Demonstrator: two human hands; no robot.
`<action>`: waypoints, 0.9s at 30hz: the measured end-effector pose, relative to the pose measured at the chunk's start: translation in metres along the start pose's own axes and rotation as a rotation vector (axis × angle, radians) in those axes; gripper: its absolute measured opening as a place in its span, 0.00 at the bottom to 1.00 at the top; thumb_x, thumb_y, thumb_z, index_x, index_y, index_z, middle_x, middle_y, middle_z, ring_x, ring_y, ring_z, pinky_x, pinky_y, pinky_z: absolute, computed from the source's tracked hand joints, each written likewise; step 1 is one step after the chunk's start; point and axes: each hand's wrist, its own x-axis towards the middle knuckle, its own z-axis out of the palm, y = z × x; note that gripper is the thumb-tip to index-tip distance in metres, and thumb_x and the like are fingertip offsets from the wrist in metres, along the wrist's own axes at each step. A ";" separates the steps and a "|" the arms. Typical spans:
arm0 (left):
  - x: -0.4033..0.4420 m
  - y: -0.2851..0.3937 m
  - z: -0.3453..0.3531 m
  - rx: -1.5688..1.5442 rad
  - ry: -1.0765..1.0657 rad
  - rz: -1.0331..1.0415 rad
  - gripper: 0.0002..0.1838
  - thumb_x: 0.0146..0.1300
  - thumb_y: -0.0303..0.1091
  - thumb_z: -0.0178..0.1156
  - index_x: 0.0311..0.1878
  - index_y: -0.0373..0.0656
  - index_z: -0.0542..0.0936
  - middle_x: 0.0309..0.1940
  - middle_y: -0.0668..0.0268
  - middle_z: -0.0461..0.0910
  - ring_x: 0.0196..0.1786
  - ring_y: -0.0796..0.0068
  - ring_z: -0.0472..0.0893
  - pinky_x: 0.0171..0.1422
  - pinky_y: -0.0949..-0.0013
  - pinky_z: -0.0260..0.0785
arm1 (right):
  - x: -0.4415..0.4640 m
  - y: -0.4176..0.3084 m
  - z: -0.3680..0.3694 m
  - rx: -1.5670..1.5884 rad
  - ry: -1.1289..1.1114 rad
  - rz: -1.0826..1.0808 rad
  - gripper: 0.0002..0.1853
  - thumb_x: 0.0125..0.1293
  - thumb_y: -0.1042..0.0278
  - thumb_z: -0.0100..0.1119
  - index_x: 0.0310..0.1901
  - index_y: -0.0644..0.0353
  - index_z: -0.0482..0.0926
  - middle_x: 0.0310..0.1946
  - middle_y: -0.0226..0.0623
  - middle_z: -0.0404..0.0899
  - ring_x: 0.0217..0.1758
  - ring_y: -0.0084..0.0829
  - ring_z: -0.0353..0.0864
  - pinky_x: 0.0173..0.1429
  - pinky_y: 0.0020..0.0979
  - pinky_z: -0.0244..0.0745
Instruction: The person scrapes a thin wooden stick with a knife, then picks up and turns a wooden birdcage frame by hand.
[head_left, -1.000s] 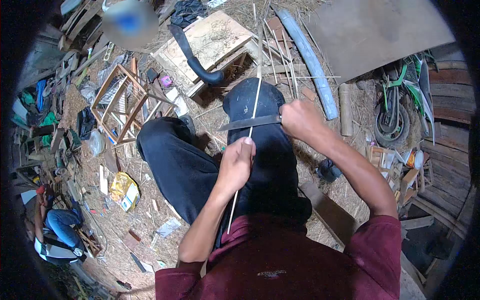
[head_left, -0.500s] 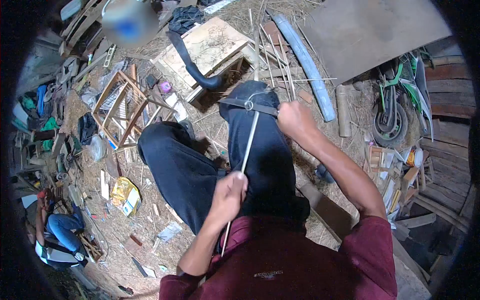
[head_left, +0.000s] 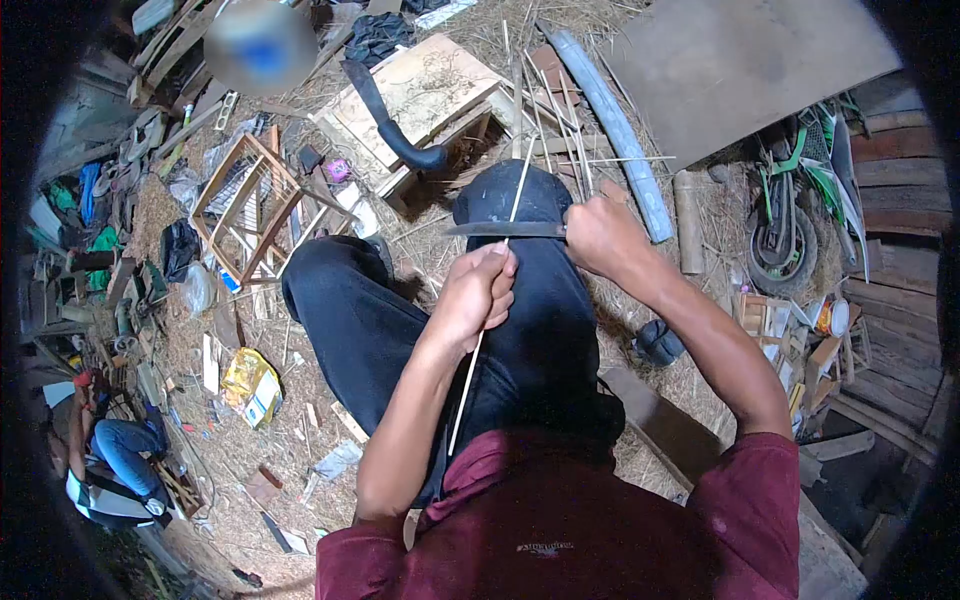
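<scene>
My left hand (head_left: 474, 298) is closed around a thin pale strip of wood or bamboo (head_left: 462, 408), which runs from near my shirt up past my raised knee. In my right hand (head_left: 606, 236) is a knife, its handle hidden by the fingers. The knife's dark blade (head_left: 505, 230) points left and lies across the strip, just beyond my left hand and over the dark trouser leg on my knee. Blade and strip appear to touch. A machete (head_left: 385, 120) with a dark curved handle rests on a low wooden table ahead of me.
The low wooden table (head_left: 440, 75) stands ahead, beside several loose thin strips and a long bluish pole (head_left: 610, 130). A wooden frame (head_left: 245, 205) is at left, a green-and-white motorbike (head_left: 790, 210) at right. Another person (head_left: 125, 455) sits at lower left. Scraps litter the floor.
My left hand has slid up the strip, close to the blade. The knife has dropped slightly toward me, and the curled shaving seen at the blade before no longer shows.
</scene>
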 end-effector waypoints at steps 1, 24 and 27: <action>-0.004 -0.004 0.001 0.002 0.003 0.006 0.15 0.76 0.42 0.45 0.32 0.48 0.67 0.15 0.80 0.55 0.13 0.88 0.53 0.14 0.78 0.41 | -0.001 -0.002 0.000 0.010 0.009 0.044 0.08 0.52 0.72 0.58 0.28 0.68 0.84 0.26 0.59 0.82 0.32 0.53 0.86 0.39 0.48 0.82; 0.006 0.002 -0.005 0.686 0.254 0.414 0.20 0.76 0.40 0.43 0.29 0.39 0.72 0.15 0.64 0.67 0.18 0.73 0.68 0.24 0.66 0.58 | 0.002 0.000 0.008 0.047 0.035 0.063 0.08 0.53 0.73 0.57 0.29 0.67 0.84 0.27 0.61 0.81 0.34 0.55 0.85 0.41 0.49 0.81; 0.012 -0.001 0.011 0.904 0.361 0.435 0.20 0.74 0.38 0.44 0.28 0.36 0.73 0.18 0.55 0.71 0.25 0.64 0.74 0.35 0.60 0.65 | 0.001 0.005 0.006 0.023 0.016 0.081 0.08 0.53 0.72 0.57 0.28 0.67 0.84 0.26 0.60 0.81 0.33 0.54 0.86 0.40 0.48 0.82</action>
